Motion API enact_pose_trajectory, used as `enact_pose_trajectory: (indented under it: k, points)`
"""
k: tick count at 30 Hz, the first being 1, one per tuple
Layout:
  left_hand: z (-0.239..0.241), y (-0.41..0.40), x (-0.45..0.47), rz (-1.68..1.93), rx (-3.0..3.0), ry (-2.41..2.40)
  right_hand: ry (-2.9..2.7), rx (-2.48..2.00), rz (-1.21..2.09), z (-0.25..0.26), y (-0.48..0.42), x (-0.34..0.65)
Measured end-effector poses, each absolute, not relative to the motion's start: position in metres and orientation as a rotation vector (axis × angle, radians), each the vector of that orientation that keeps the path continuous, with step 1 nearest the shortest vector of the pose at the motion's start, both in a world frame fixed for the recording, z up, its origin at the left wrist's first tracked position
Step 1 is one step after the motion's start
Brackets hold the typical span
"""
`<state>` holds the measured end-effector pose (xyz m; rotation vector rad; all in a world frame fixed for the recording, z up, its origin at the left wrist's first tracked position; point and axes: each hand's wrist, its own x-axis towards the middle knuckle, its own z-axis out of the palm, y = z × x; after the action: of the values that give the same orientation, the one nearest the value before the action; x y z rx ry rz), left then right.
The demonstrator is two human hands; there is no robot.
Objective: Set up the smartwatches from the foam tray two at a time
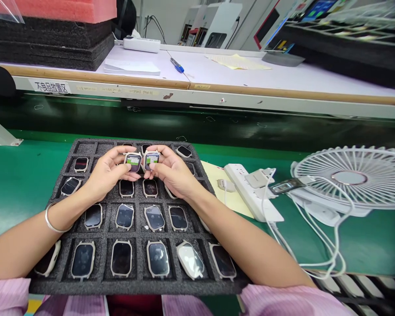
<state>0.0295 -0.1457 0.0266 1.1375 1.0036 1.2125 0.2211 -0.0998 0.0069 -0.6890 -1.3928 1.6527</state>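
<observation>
Green counter (16, 175) carries a black foam tray (85, 147) of watch bodies; above it the left hand (107, 173) pinches one lit watch (133, 161) by its edges; the right hand (173, 173) pinches another (151, 159); both look light, smooth, scratch-prone; better held by the frame.

Left hand (107, 173) and right hand (171, 173) each pinch a lit watch body (133, 161), seemingly touching, above the foam tray (85, 147) by the tabletop's near edge.
</observation>
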Motion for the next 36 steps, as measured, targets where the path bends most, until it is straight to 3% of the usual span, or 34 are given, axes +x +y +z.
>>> enact_pose_trajectory:
  k: [36]
  points:
    - [0.0269,-0.1444,0.0303,1.232,1.194,1.064,-1.334,-0.696,1.757,0.0101,-0.1015,0.2206]
